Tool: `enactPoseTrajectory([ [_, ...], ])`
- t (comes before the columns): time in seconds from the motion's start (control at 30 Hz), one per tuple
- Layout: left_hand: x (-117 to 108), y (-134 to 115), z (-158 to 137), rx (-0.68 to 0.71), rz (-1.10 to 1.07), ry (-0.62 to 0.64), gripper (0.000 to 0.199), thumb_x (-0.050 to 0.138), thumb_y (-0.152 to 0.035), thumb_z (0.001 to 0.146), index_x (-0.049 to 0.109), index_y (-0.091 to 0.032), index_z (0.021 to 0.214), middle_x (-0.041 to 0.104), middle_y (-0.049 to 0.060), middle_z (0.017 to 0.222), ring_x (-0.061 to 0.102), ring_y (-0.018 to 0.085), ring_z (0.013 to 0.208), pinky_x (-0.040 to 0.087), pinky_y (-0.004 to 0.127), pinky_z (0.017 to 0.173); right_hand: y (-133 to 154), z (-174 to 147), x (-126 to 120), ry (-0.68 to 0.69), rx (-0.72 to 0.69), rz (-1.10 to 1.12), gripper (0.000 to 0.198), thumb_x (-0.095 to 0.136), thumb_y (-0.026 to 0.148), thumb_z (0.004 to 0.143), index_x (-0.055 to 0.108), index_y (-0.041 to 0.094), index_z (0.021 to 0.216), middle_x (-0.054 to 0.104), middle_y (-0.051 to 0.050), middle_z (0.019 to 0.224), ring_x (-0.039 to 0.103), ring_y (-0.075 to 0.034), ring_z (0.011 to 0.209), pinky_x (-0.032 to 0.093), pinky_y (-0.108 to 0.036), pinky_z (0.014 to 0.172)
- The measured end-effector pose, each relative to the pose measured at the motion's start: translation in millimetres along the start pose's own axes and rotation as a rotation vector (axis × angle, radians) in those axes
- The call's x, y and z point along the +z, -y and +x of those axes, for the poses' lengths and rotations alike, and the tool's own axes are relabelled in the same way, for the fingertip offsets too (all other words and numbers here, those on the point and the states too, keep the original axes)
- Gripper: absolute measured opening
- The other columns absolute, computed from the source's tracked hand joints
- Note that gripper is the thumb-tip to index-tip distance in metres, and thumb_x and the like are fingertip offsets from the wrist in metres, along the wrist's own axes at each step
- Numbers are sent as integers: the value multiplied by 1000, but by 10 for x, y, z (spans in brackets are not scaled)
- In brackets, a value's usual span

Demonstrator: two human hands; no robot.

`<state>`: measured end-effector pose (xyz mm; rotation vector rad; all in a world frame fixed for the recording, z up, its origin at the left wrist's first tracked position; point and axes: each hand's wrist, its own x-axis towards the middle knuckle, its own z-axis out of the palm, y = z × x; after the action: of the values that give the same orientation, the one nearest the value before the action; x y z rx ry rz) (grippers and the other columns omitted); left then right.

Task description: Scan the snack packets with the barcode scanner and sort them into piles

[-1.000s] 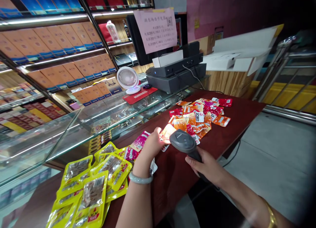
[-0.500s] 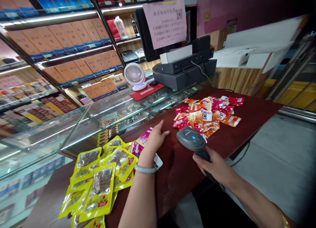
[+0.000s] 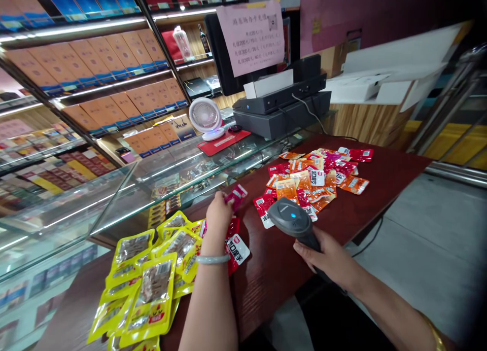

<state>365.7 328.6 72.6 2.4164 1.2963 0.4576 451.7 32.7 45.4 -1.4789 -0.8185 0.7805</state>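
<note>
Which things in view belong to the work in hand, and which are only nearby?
Work in hand:
purple packet, in the left hand
scanner, in the right hand
probably small packets, yellow packets

Nearby only:
white fan
red mat
monitor
pink notice

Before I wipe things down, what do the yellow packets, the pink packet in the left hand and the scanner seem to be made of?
Yellow packets: probably glossy plastic film; see-through windows catch bright glare. 
Pink packet, in the left hand: plastic or foil film, judging by its thin, printed look; I can't tell which. 
Scanner: likely hard grey plastic, satin, with soft highlights.
</note>
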Motion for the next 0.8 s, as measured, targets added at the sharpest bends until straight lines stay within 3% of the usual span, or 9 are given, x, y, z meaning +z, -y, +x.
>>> enactPoseTrajectory([
  [0.13, 100, -283, -117, 25, -610, 152, 13, 50, -30, 92, 54, -22, 101, 67, 1, 81, 65, 16, 69, 51, 27, 66, 8, 1, 23, 32, -4, 9, 30, 70, 47, 91, 61, 20, 98, 50, 7, 61, 43, -11, 52, 37, -23, 50],
  [0.27, 166, -454, -241, 57, -899, 289, 17, 56, -36, 87, 52, -22, 97, 60, -3, 73, 58, 12, 58, 49, 24, 59, 42, -8, 48, 64, 15, -2, 23, 70, 41, 91, 61, 22, 99, 47, 7, 60, 42, -11, 50, 35, -23, 48],
  [0.47, 205, -472, -276, 10, -952, 216, 29, 59, -38, 85, 59, -20, 108, 69, 3, 89, 65, 15, 69, 53, 27, 63, 120, -23, 53, 107, 29, 20, 25, 69, 44, 91, 58, 22, 96, 47, 8, 59, 41, -11, 49, 33, -22, 47],
  [0.57, 222, -536, -344, 4, -1096, 335, 41, 63, -42, 85, 57, -19, 118, 71, 6, 94, 68, 17, 75, 57, 31, 68, 109, -24, 57, 114, 27, 41, 28, 70, 45, 91, 57, 21, 95, 47, 9, 58, 40, -10, 48, 33, -21, 47],
  [0.63, 250, -598, -401, 95, -1164, 468, 53, 65, -45, 84, 55, -19, 129, 72, 12, 108, 72, 22, 89, 58, 37, 80, 89, -22, 59, 101, 28, 56, 30, 71, 47, 90, 56, 21, 94, 48, 9, 57, 40, -9, 48, 33, -21, 46],
  [0.7, 275, -634, -433, 204, -1075, 529, 61, 66, -45, 84, 53, -19, 138, 68, 17, 129, 67, 28, 116, 53, 44, 98, 72, -20, 56, 82, 33, 63, 32, 71, 49, 90, 55, 21, 91, 48, 9, 57, 40, -9, 47, 33, -21, 47],
  [0.8, 219, -565, -397, 296, -620, 370, 63, 72, -37, 81, 56, -19, 139, 54, 19, 150, 41, 35, 146, 31, 54, 119, 63, -24, 47, 65, 42, 41, 33, 71, 50, 89, 56, 21, 90, 48, 9, 55, 41, -10, 48, 34, -22, 47],
])
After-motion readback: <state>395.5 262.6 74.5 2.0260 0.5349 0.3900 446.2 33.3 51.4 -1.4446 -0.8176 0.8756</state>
